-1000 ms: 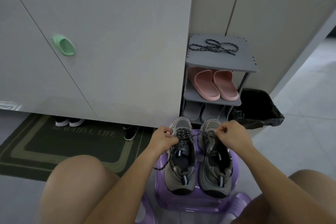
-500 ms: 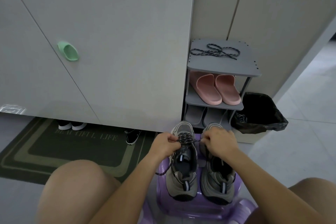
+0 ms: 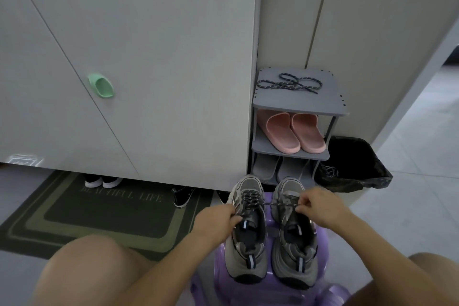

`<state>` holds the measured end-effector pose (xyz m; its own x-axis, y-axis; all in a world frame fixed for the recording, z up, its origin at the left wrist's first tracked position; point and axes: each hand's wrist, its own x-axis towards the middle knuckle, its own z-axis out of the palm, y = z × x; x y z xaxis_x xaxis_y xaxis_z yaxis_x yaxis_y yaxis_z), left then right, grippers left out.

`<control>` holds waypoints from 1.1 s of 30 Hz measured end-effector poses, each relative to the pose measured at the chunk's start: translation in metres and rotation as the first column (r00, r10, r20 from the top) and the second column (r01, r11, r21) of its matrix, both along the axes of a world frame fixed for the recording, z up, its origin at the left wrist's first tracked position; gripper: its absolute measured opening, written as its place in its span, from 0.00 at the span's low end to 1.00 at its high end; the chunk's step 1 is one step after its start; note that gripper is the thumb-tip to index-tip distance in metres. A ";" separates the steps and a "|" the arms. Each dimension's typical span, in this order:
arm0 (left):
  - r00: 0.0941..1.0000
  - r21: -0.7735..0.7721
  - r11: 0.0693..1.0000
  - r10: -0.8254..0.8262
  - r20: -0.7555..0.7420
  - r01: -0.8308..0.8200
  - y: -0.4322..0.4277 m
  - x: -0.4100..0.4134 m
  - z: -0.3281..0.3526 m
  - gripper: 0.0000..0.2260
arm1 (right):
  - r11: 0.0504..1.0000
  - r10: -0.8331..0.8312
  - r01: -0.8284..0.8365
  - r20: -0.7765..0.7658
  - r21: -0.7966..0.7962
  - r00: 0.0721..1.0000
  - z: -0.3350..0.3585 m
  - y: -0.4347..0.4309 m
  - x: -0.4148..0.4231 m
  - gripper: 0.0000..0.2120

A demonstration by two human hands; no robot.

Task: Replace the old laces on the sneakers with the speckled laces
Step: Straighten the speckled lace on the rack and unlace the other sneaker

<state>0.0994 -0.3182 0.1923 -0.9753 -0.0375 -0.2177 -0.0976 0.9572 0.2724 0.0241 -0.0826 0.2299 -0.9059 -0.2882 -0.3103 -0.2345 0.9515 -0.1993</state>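
The left hand (image 3: 218, 221) curls its fingers round the left sneaker (image 3: 248, 231), steadying it. The right hand (image 3: 320, 208) has drawn rightward, its fingers pinching the lace (image 3: 272, 203) taut, so threading is likely advancing. The speckled laces (image 3: 289, 83) lie on the far shelf (image 3: 335, 107).

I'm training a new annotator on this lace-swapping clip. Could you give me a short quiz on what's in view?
1. True or false: the speckled laces lie on the top shelf of the grey rack.
2. What do the sneakers stand on? A) a cardboard box B) a purple stool C) a wooden chair
3. Fill in: the right hand pinches a ____ over one sneaker.
Key: 1 true; 2 B; 3 lace.
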 end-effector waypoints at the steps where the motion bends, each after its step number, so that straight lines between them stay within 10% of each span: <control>1: 0.999 0.023 1.000 -0.009 -0.035 0.010 -0.003 -0.001 0.004 0.15 | 1.000 -0.003 0.003 0.017 -0.013 1.000 0.002 0.004 0.000 0.13; 10: 0.968 0.144 0.968 0.179 0.175 -0.205 -0.029 -0.004 0.008 0.08 | 0.976 -0.122 0.112 -0.041 -0.185 0.992 0.016 0.004 -0.003 0.07; 15: 0.975 0.310 0.938 0.193 -0.108 -0.152 0.001 -0.003 0.026 0.11 | 0.760 -0.234 0.314 0.210 -0.569 0.949 0.022 -0.013 0.000 0.09; 27: 0.981 0.690 0.697 0.136 0.140 -0.195 0.053 -0.007 0.040 0.10 | 0.566 -0.246 0.429 0.352 -0.704 0.903 0.021 -0.033 0.008 0.04; 33: 0.957 0.715 0.638 0.227 0.182 -0.287 0.050 -0.016 0.039 0.06 | 0.796 -0.188 0.031 -0.198 -0.605 0.962 0.017 -0.033 0.018 0.09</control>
<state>0.0836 -0.2678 0.2315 -0.9324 -0.0853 -0.3512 -0.3557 0.3879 0.8503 0.0423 -0.1161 0.2473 -0.9645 -0.2381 0.1145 -0.2506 0.6866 -0.6825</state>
